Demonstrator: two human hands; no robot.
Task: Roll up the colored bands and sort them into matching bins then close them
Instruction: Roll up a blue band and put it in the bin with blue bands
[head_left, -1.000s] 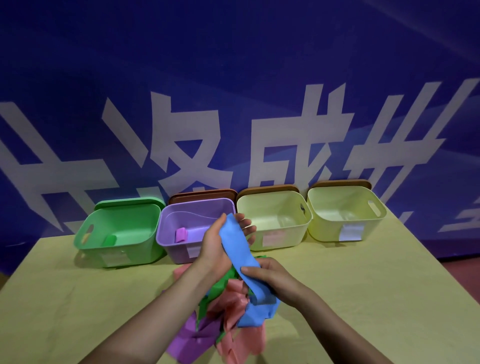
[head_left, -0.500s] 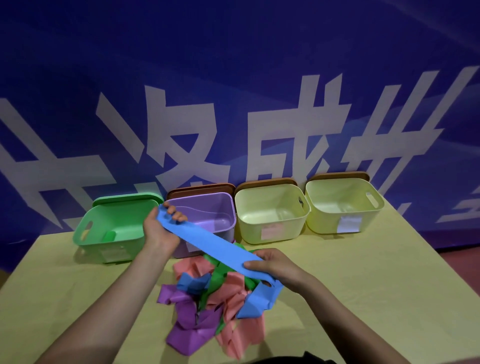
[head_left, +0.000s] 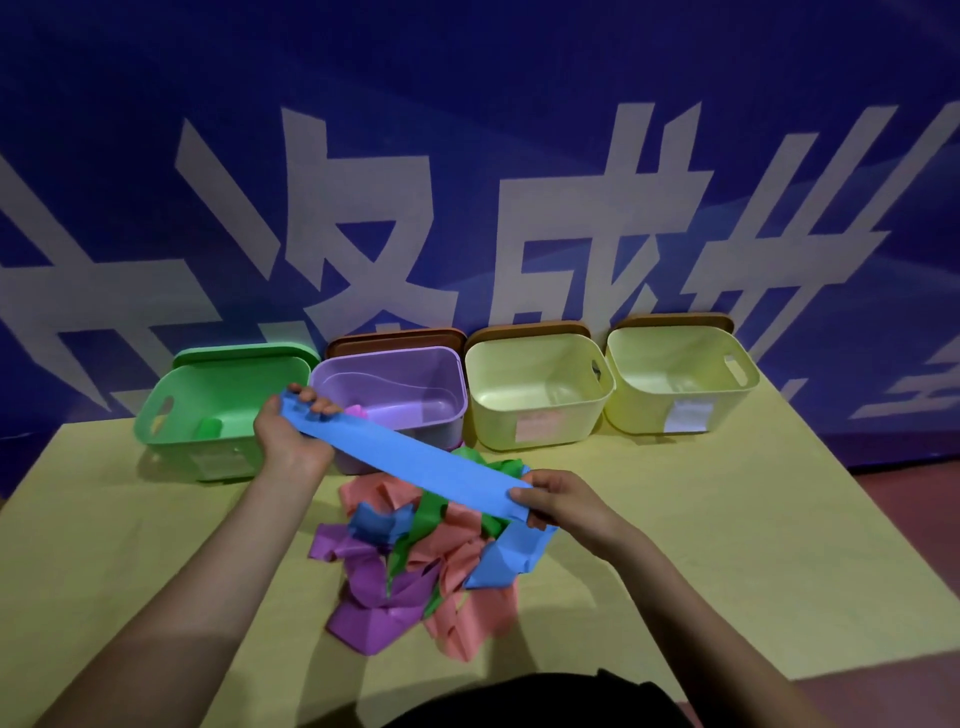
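Observation:
A blue band (head_left: 415, 462) is stretched flat between my hands above the table. My left hand (head_left: 291, 431) grips its far end in front of the purple bin (head_left: 441, 410). My right hand (head_left: 556, 501) pinches the band nearer me, and its tail (head_left: 506, 558) hangs folded below. Under the band lies a tangled pile of bands (head_left: 415, 566) in pink, purple, green and blue. The green bin (head_left: 171, 436) holds a green roll (head_left: 210, 428), and a pink-purple roll (head_left: 357, 411) sits in the purple bin.
Two pale yellow bins (head_left: 540, 415) (head_left: 680, 395) stand open at the back right, each with a label. Lids lean behind all the bins against a blue banner wall. The yellow table (head_left: 727, 545) drops off at the right onto a red floor.
My left hand has pulled the blue band's end out to the left, away from my right hand. The band went from bunched upright to stretched out flat.

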